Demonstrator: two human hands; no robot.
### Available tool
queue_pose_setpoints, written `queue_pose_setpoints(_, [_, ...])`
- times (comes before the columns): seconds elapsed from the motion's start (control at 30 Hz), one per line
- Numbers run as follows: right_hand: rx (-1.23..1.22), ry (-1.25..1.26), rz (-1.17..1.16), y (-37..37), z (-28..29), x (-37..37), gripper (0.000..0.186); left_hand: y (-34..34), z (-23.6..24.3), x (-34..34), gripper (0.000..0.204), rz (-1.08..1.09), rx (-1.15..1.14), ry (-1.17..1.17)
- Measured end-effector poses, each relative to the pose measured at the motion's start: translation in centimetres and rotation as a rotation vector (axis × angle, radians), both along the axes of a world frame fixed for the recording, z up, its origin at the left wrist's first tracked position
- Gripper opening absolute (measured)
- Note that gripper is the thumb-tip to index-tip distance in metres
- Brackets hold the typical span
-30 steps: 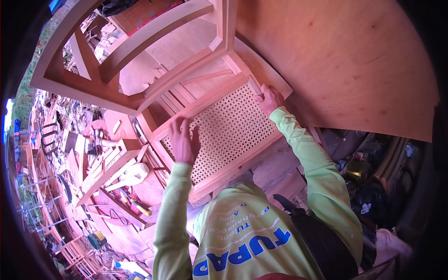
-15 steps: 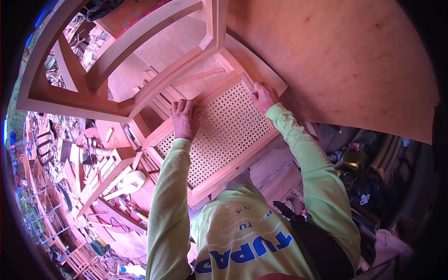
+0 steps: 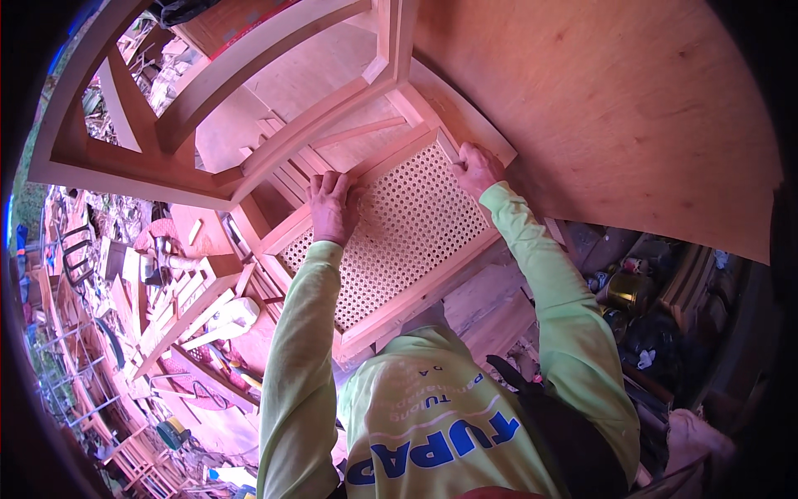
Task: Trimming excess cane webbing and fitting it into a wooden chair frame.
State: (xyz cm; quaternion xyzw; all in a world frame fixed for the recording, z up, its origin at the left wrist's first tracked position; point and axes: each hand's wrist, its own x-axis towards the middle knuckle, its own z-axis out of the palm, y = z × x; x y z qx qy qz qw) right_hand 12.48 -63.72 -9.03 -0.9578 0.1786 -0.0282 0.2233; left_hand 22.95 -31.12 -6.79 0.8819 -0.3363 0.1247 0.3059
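A wooden seat frame with a woven cane panel [image 3: 399, 241] lies in front of me, tilted, joined to the curved chair back [image 3: 278, 58] on its far side. My left hand [image 3: 334, 208] has its fingers curled over the far rail, with its palm side above the cane. At the right end, my right hand [image 3: 477, 171] is closed, its fingers pinching the edge beside a thin wooden strip [image 3: 445, 146]. The fingertips of both hands are partly hidden.
A large plywood sheet [image 3: 598, 108] rises on the right. Cans [image 3: 628, 289] and clutter sit below it. Wood offcuts [image 3: 199, 308], tools and a white bottle-like object [image 3: 237, 316] crowd the left side. Loose slats [image 3: 287, 158] lie behind the seat.
The view has shifted slightly, so the chair frame appears a little further right. Both hands stay at the same spots on the seat.
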Motion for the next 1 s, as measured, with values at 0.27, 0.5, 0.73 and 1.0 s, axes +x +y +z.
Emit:
queue_pose_setpoints(0.27, [0.148, -0.099, 0.036, -1.5, -0.6, 0.8, 0.048, 0.8, -0.4, 0.5, 0.033, -0.041, 0.078, 0.012])
queue_pose_setpoints(0.5, [0.107, 0.046, 0.011, -0.9, -0.2, 1.0, 0.041, 0.3, -1.1, 0.2, 0.034, -0.001, 0.14, -0.013])
queue_pose_setpoints(0.73, [0.045, 0.02, -0.088, 0.2, -0.1, 0.4, 0.034, -0.2, -0.5, 0.0, 0.034, -0.019, 0.179, 0.011])
queue_pose_setpoints(1.0, [0.016, -0.206, -0.172, 2.7, -0.9, -0.6, 0.03, -0.8, -1.5, -0.7, 0.031, 0.02, 0.172, -0.074])
